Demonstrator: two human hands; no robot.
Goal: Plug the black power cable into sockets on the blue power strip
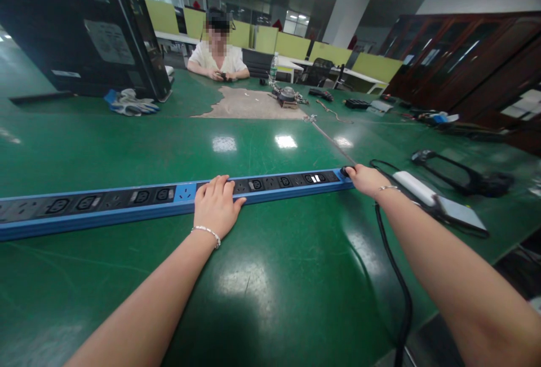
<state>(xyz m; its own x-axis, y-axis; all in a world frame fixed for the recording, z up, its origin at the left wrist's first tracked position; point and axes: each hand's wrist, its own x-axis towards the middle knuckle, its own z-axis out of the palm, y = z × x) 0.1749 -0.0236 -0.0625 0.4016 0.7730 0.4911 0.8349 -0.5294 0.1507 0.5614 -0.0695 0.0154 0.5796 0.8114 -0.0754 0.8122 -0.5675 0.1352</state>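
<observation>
A long blue power strip with black sockets lies across the green table, its left end beyond the picture's edge. My left hand lies over its middle, fingers across the top and thumb along the near side, gripping it. At the strip's right end, the fingers of my right hand are closed round a black fitting where the cable leaves the strip; my fingers partly hide it. From beneath my right wrist, a thick black power cable curves down over the table's near edge.
A black computer case stands at the left, with work gloves beside it. Across the table sits a person holding a small dark object. A black frame-like device and a white-and-grey device lie at the right.
</observation>
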